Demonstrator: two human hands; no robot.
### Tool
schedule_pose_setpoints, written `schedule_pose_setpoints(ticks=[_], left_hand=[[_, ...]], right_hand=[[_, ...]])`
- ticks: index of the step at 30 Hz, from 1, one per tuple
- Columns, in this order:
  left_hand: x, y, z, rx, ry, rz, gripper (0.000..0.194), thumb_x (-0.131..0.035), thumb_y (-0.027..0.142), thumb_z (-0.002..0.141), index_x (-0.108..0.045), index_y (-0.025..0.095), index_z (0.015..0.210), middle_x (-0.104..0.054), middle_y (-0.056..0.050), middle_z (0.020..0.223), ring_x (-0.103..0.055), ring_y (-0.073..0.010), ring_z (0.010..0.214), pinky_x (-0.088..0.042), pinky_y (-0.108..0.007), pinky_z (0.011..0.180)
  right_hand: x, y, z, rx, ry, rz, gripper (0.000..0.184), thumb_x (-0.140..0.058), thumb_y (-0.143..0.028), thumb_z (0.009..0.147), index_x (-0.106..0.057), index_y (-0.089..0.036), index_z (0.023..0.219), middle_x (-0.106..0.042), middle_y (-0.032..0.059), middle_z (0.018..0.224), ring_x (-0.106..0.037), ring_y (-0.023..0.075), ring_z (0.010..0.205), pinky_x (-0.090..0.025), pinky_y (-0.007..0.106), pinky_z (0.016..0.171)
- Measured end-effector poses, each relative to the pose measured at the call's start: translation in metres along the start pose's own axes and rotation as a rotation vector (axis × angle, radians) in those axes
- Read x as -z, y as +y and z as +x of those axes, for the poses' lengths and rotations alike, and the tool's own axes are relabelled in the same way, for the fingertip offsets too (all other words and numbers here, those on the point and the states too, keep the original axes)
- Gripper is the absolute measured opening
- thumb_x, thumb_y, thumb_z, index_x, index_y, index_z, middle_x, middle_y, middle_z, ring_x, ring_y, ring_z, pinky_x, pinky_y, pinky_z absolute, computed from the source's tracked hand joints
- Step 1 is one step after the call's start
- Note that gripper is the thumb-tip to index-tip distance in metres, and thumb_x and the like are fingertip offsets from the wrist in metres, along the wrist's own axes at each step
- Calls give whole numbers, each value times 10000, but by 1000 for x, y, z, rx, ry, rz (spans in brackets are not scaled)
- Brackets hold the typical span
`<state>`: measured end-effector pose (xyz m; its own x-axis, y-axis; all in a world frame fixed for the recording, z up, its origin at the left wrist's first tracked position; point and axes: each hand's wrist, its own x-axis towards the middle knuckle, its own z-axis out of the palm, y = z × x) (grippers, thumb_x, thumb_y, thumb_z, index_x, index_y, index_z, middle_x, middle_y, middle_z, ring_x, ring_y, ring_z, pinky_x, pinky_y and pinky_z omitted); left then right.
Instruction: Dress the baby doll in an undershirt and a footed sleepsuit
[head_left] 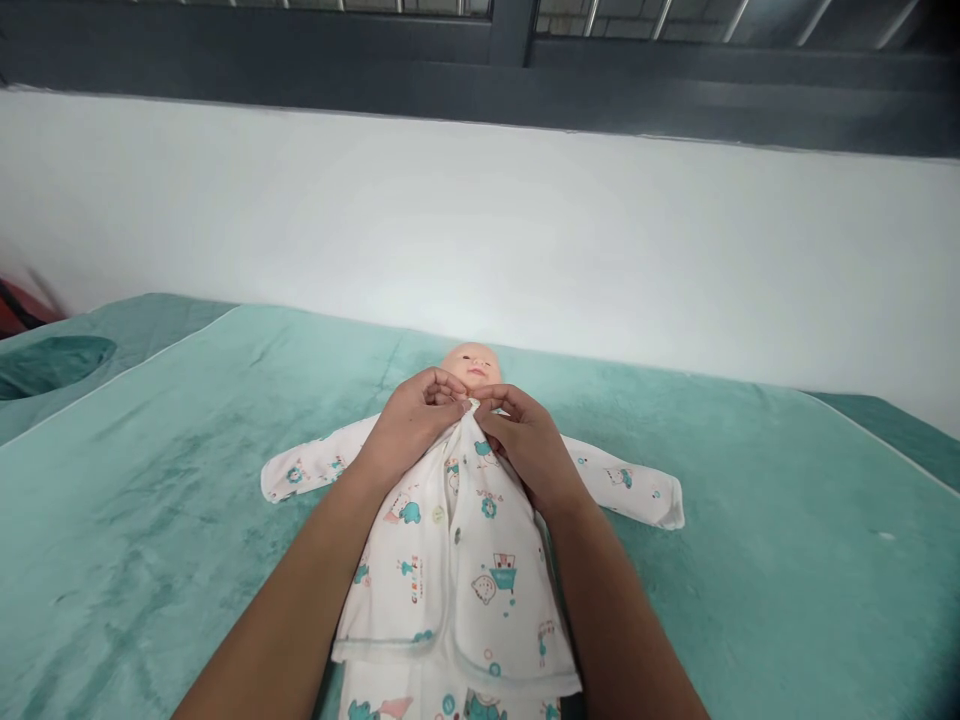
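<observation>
A baby doll (475, 362) lies face up, dressed in a white baby jacket (420, 570) with small teal and pink animal prints. Both sleeves stretch out sideways. My left hand (420, 415) pinches one front edge at the collar, just below the doll's chin. From the other side, my right hand (525, 430) grips the opposite edge, its fingertips close to the left ones. A button (438, 515) shows lower down, where the two front edges lie unjoined. Matching printed pants (397, 700) appear under the hem. My fingers hide most of the collar fastening.
Beneath the doll spreads a teal plush cover (187, 480) with pale seams. Behind it rises a white wall (480, 230) under a dark window frame (300, 70) with bars. A red item (22, 310) is partly visible at the far left.
</observation>
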<state>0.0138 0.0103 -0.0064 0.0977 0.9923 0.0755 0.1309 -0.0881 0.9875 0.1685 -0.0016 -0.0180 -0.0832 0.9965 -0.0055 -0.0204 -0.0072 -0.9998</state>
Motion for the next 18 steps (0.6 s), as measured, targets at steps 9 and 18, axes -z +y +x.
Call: schedule_pose_setpoints(ticks=[9,18], left_hand=[[8,0,-2,-13,-83,43,176,-651,349,795,-660,194,878,-683,-22,894,-614,-161,787,-451,-281,716],[48,9,-14,93,-407,176,210,-705,393,785,-717,211,888,-650,3,797,-566,-127,725,-397,-233,632]], right_hand=[[-4,-11,-6,-22,72,-160,163,-608,-367,786,-546,-216,771,-485,-65,595,-410,97,546,-324,240,526],[-17,-52,-55,7,-102,-1003,287,-608,-366,787,-379,-223,691,-505,-34,635,-387,125,567,-250,258,482]])
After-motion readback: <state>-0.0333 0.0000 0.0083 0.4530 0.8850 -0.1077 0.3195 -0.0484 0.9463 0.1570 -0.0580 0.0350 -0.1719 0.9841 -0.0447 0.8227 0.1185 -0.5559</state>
